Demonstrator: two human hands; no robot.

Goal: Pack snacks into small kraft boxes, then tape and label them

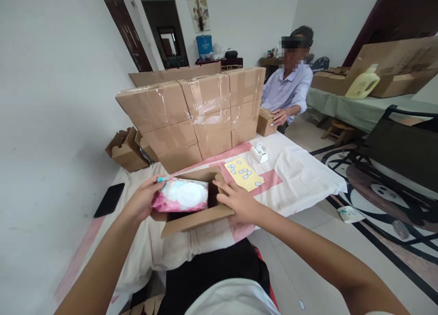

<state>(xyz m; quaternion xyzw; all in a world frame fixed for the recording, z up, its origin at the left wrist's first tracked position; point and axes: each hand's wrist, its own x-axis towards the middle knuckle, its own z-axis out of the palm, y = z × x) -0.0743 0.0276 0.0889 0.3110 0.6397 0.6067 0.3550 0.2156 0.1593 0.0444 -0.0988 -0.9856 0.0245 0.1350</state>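
A pink and light-blue pack of wipes with a white lid lies tilted at the mouth of an open cardboard box. My left hand grips the pack by its left end. On the box's right side, the fingers of my right hand are bent over the wall and flap. Shadow and the pack hide most of the box's inside. Just beyond my right hand lies a yellow sheet with several small white labels on it.
Several taped cardboard boxes stand stacked across the table. A white tape dispenser sits behind the sheet; a black tablet lies at left. Another person holds a small box at the far corner. A folding chair stands at right.
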